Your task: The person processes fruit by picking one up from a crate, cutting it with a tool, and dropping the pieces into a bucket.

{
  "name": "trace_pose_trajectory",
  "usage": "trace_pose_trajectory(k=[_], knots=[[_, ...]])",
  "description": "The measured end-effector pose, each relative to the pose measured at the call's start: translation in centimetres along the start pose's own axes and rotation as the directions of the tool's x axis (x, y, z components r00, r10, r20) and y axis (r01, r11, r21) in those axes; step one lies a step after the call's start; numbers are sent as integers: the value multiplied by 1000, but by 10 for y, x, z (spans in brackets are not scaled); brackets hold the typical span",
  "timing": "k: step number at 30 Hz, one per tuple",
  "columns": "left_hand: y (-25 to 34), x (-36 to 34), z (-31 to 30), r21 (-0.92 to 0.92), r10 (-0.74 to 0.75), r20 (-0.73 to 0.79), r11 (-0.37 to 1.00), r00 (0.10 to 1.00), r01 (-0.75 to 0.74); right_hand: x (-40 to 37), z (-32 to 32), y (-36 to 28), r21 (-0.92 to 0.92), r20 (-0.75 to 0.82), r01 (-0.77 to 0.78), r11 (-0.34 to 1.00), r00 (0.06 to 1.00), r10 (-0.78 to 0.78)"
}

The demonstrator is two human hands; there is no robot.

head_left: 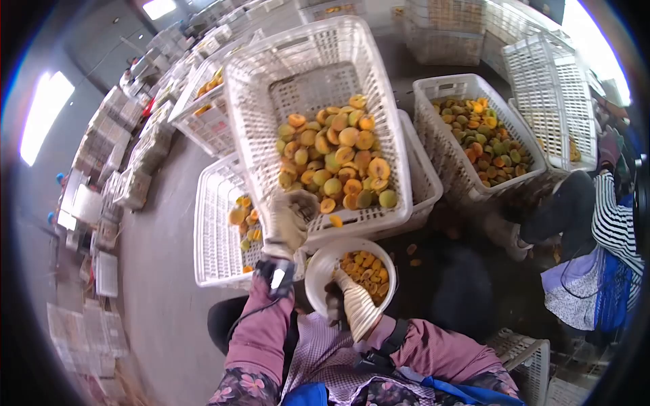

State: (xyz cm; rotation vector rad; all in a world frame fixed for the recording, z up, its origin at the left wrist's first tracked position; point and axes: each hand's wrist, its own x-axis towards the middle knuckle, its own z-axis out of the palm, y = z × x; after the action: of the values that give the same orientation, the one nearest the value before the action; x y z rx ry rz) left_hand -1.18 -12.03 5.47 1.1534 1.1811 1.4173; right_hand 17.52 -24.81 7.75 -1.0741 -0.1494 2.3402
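In front of me a large white crate (399,159) stands tilted, holding apricot-like fruit (332,152), some whole and some cut with orange flesh showing. My left hand (293,215), in a pale work glove, is at the crate's near left corner with its fingers curled; what they hold, if anything, is hidden. Below it a white bucket (317,269) contains many small orange-brown pieces (369,272). My right hand (353,301), gloved with dark fingertips, reaches over the bucket's near side. Its fingers are bent together, and I cannot make out anything in them.
A second crate (206,230) with some fruit stands at left under the tilted one. Another fruit-filled crate (423,88) is at right, beside a seated person in a striped sleeve (613,216). Stacked crates (112,139) line the left; scraps (413,250) lie on the floor.
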Motion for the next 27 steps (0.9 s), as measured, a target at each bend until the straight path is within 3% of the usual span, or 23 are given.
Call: trace_pose_trajectory(k=[1,2,3,5,7,9,11,12,13,14,15,16,17,19,20,21,22,23,25,27], knots=[[-47,31,-13,-78,-190,165,976,968,205,-10,14,-8,-34,-110,64,997,992,-67],[-124,69,-36,649,-198,329,758,923,-68,-4,13,-9,-24,-105,64,998,992,-66],[-180,101,-44,899,-291,434,79,853,-431,3,8,-6,-12,-103,67,998,992,-68],[-146,76,-3,958,-245,287,102,926,-269,23,-4,0,23,11,104,994,994,-104],[-104,81,22,987,-509,144,131,849,-90,23,-2,-3,82,24,132,988,991,-134],[-81,72,26,976,-485,212,152,848,-157,14,3,-10,70,24,120,990,992,-122],[-67,59,20,907,-428,248,418,869,-53,15,5,-7,-40,-72,171,984,982,-174],[-60,50,25,694,-487,81,654,870,302,21,0,-4,-61,-89,210,976,973,-215],[-63,37,24,317,-290,187,922,938,222,35,-9,0,-79,-101,242,967,963,-250],[-68,21,23,-115,-55,194,990,979,78,63,-26,6,-240,-28,438,866,889,-457],[-1,-15,45,11,-319,86,948,944,319,83,-39,16,-359,71,611,706,772,-632],[27,-44,59,576,31,107,813,994,-88,69,-31,11,-389,43,545,742,816,-577],[12,-58,57,589,15,87,806,996,-64,56,-20,1,-424,14,475,771,855,-519],[-25,-75,50,403,312,117,853,943,-332,61,-21,10,-500,32,555,665,779,-627],[-19,-87,55,54,44,30,998,999,-45,64,-24,14,-567,51,536,625,780,-623],[-11,-96,57,-316,-234,49,919,971,237,67,-27,17,-629,71,519,579,781,-621],[-19,-101,47,-406,-280,59,870,958,279,68,-31,21,-630,80,517,579,785,-614],[-12,-105,46,-405,-278,50,873,959,274,63,-29,20,-696,89,491,524,783,-616],[4,-112,50,79,-185,-84,978,979,192,55,-25,16,-753,100,463,467,782,-615],[-13,-114,42,168,-104,-92,979,990,118,47,-21,11,-886,114,351,302,797,-593]])
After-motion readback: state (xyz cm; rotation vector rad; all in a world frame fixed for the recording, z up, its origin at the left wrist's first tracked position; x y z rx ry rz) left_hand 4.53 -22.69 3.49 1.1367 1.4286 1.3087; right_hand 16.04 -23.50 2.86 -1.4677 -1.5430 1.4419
